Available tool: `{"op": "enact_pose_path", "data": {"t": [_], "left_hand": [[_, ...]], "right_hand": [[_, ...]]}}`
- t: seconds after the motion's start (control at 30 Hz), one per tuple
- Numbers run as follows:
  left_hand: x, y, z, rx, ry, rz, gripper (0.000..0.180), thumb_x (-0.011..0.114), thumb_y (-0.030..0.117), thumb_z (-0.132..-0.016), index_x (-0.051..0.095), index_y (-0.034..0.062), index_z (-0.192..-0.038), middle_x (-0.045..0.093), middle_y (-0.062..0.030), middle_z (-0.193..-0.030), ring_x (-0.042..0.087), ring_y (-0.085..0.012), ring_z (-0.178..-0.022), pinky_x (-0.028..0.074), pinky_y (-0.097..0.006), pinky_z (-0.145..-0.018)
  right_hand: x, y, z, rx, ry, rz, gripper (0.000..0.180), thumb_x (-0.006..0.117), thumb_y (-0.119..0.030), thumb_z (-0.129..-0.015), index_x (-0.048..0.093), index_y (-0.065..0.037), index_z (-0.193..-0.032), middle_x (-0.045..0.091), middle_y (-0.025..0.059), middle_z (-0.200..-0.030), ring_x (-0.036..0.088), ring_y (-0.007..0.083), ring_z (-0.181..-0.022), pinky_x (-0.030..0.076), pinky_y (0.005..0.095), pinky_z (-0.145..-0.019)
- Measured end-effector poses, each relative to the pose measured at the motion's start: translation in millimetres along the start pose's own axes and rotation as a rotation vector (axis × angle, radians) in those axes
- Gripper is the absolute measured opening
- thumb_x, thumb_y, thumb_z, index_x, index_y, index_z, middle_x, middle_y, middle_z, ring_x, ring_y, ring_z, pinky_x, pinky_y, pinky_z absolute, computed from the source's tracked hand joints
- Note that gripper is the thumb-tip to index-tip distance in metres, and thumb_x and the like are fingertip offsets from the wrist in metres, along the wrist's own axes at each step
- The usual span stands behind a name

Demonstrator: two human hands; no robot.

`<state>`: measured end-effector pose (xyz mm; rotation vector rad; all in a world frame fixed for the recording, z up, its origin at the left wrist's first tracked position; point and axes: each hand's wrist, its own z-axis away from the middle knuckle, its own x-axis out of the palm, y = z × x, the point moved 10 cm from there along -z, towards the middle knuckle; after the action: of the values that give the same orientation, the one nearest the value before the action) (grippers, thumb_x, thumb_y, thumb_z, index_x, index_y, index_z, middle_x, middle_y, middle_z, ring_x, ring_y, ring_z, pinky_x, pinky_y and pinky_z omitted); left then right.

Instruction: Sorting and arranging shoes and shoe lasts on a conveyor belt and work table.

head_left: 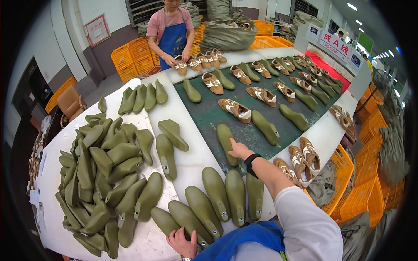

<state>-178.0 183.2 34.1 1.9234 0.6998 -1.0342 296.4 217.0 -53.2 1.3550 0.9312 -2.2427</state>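
Note:
Olive-green shoe lasts stand in a row along the near edge of the white table. My left hand (pixel 183 242) has its fingers bent round the near end of the leftmost shoe last (pixel 164 221) there; part of the grip is hidden. My right hand (pixel 241 150), with a black band on the wrist, reaches over the green conveyor belt (pixel 204 122). Its fingers grip the right side of another shoe last (pixel 226 141) lying on the belt near its close end. Beyond it on the belt are more lasts and brown-and-white sneakers (pixel 235 109), some lying next to each other.
A large heap of lasts (pixel 100 169) covers the white table to my left. Sneakers (pixel 300 161) sit on the right ledge. Across the belt, a person in a blue apron (pixel 173 41) handles a row of sneakers. Orange crates (pixel 361 195) stand at the right.

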Motion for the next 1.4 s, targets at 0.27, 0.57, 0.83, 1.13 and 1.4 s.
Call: {"op": "enact_pose_path", "data": {"t": [0.27,0.57,0.83,1.13,1.4], "left_hand": [[0,0,3,0.036,0.018,-0.005,0.043,0.071,0.033,-0.064,0.063,0.0064,-0.097,0.058,-0.0152,-0.093,0.048,-0.0329,-0.099,0.029,-0.051,-0.098],[10,5,2,0.097,0.009,0.016,0.035,0.067,0.028,-0.072,0.062,0.0028,-0.096,0.059,-0.0142,-0.091,0.049,-0.0322,-0.096,0.033,-0.049,-0.093],[-10,20,5,0.148,0.102,-0.184,0.033,0.059,0.038,-0.083,0.069,0.0072,-0.09,0.065,-0.0161,-0.085,0.058,-0.0323,-0.08,0.046,-0.043,-0.073],[47,97,-15,0.458,0.131,-0.004,0.034,0.056,0.034,-0.084,0.068,0.0022,-0.088,0.063,-0.0196,-0.086,0.056,-0.0363,-0.084,0.043,-0.045,-0.077],[113,148,-34,0.557,0.03,0.074,0.031,0.056,0.031,-0.083,0.066,0.0009,-0.087,0.062,-0.0196,-0.087,0.054,-0.0369,-0.087,0.041,-0.045,-0.08]], "right_hand": [[7,2,17,-0.128,-0.1,0.009,0.072,0.058,-0.02,-0.078,0.023,-0.014,-0.14,0.056,0.0213,-0.114,0.054,0.0364,-0.105,0.044,0.0429,-0.088],[-69,34,136,-0.358,0.0,0.027,0.04,0.06,-0.026,-0.076,0.058,-0.01,-0.113,0.063,0.0172,-0.097,0.059,0.0364,-0.092,0.047,0.0442,-0.078],[-54,156,307,-0.105,-0.12,0.223,0.021,0.064,-0.022,-0.069,0.067,-0.007,-0.084,0.066,0.0125,-0.078,0.064,0.0288,-0.077,0.05,0.0423,-0.061],[-35,190,335,-0.136,0.184,-0.147,0.026,0.063,-0.03,-0.072,0.062,-0.009,-0.087,0.063,0.0138,-0.071,0.062,0.034,-0.071,0.049,0.0435,-0.061],[-89,199,337,-0.15,0.337,-0.765,0.04,0.058,-0.043,-0.08,0.06,-0.007,-0.097,0.064,0.0169,-0.083,0.062,0.0333,-0.08,0.047,0.0426,-0.069]]}}
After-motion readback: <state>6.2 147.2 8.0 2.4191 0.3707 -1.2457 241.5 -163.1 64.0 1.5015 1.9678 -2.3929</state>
